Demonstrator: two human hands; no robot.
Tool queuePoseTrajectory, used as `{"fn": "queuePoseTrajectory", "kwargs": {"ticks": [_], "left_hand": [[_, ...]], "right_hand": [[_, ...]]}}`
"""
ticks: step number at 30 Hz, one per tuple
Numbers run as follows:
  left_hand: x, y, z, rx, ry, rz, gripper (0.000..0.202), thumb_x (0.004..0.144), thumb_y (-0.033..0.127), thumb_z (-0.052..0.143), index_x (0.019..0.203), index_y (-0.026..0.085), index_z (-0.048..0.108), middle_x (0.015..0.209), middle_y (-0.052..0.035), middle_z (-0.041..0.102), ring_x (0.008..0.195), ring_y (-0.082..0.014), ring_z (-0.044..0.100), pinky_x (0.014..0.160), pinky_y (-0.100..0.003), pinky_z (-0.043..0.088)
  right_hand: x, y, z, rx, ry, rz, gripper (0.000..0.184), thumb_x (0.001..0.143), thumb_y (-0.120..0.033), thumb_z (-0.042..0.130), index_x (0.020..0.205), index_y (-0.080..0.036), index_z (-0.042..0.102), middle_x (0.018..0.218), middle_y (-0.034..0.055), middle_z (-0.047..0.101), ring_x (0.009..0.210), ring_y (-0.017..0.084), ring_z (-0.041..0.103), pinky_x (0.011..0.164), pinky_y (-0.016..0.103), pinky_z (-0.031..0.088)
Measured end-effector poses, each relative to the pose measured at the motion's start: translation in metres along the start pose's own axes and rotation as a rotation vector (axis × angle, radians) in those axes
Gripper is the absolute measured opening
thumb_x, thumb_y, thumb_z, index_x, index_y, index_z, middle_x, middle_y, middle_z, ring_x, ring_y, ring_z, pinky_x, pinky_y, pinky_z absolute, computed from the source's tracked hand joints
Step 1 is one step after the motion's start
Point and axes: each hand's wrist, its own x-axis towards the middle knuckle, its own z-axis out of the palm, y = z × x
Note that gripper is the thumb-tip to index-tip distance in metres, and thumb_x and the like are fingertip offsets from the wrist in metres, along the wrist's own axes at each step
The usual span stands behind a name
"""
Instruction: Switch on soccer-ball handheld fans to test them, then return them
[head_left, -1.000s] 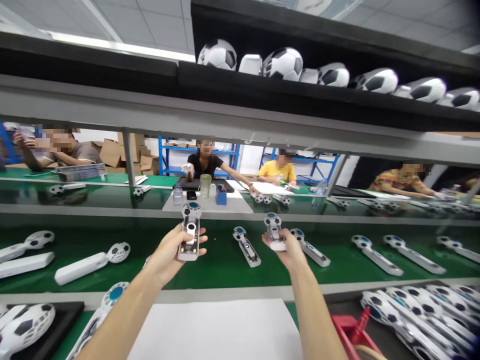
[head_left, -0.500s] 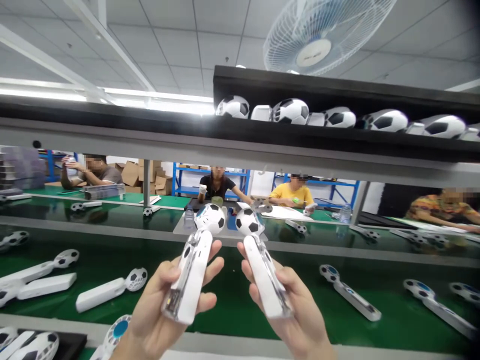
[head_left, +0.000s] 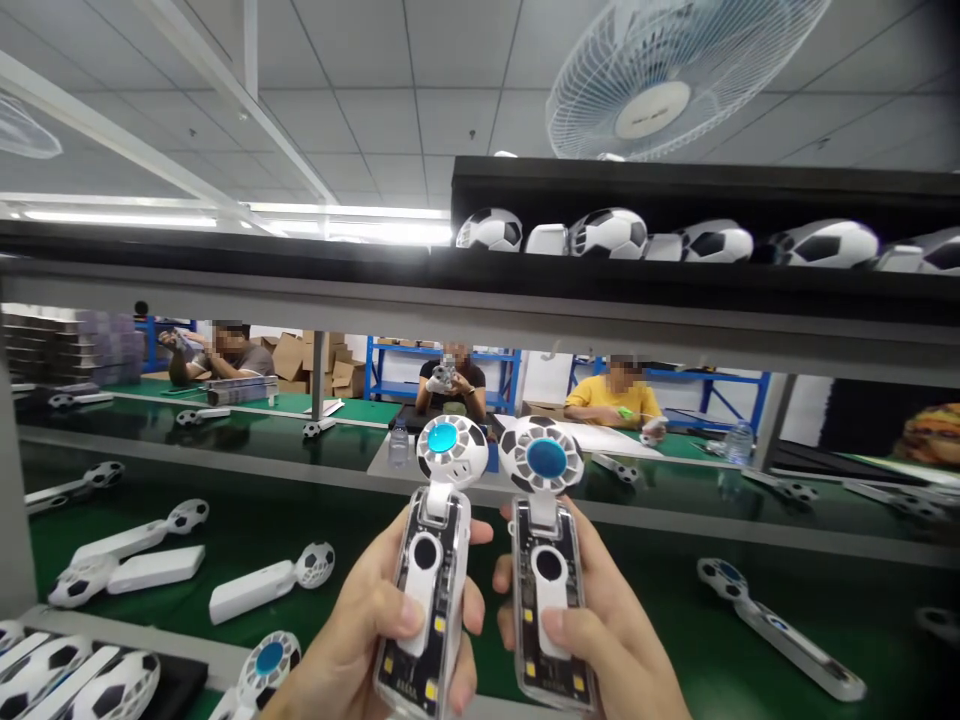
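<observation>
My left hand (head_left: 371,615) is wrapped around a handheld fan (head_left: 451,585) with a clear-fronted handle and a round football-patterned head. Its thumb lies on the white strip down the front. A second fan of the same kind (head_left: 525,545) is gripped in my right hand (head_left: 619,630), thumb likewise on its white strip. Both fans stand upright side by side, slightly apart, their heads nearly touching. Each head faces me with a blue round centre, and yellow squares show inside the clear handles. Some of my fingers are hidden behind the handles.
More football fans, such as a white-handled one (head_left: 251,590) and another (head_left: 784,630), lie on the green conveyor belt (head_left: 630,560). A black tray (head_left: 187,685) holds several at lower left. Overhead runs a shelf (head_left: 337,290). Several people sit across the line.
Both fans have turned so their clear fronts and blue centres face me, and they have come closer together. My thumbs now rest on the front strips. The view has shifted left.
</observation>
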Motion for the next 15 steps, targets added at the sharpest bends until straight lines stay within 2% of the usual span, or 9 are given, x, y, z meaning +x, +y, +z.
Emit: {"fn": "queuePoseTrajectory", "kwargs": {"ticks": [5, 10, 15], "left_hand": [[0.001, 0.001, -0.001, 0.075, 0.046, -0.004, 0.050, 0.081, 0.023, 0.070, 0.129, 0.016, 0.057, 0.086, -0.0082, 0.069, 0.058, -0.0137, 0.066, 0.052, -0.019, 0.048], [0.000, 0.003, -0.002, 0.202, 0.107, -0.019, 0.067, 0.074, 0.024, 0.078, 0.134, 0.022, 0.050, 0.098, -0.0092, 0.068, 0.068, -0.0176, 0.068, 0.056, -0.022, 0.048], [0.001, 0.002, -0.001, 0.347, 0.181, 0.036, 0.072, 0.071, 0.027, 0.082, 0.134, 0.024, 0.046, 0.098, -0.0076, 0.067, 0.068, -0.0169, 0.066, 0.059, -0.024, 0.047]], "right_hand": [[0.000, -0.002, 0.001, -0.018, 0.005, -0.022, 0.085, 0.080, -0.029, 0.064, 0.151, -0.027, 0.020, 0.090, 0.0057, 0.068, 0.069, 0.023, 0.060, 0.063, 0.033, 0.045], [0.006, 0.000, -0.008, -0.011, -0.087, -0.009, 0.092, 0.073, -0.034, 0.074, 0.151, -0.026, 0.024, 0.098, 0.0082, 0.068, 0.072, 0.023, 0.061, 0.065, 0.033, 0.045], [0.011, 0.006, -0.016, -0.021, -0.089, -0.050, 0.096, 0.074, -0.034, 0.077, 0.152, -0.030, 0.022, 0.099, 0.0058, 0.066, 0.072, 0.020, 0.060, 0.065, 0.030, 0.046]]}}
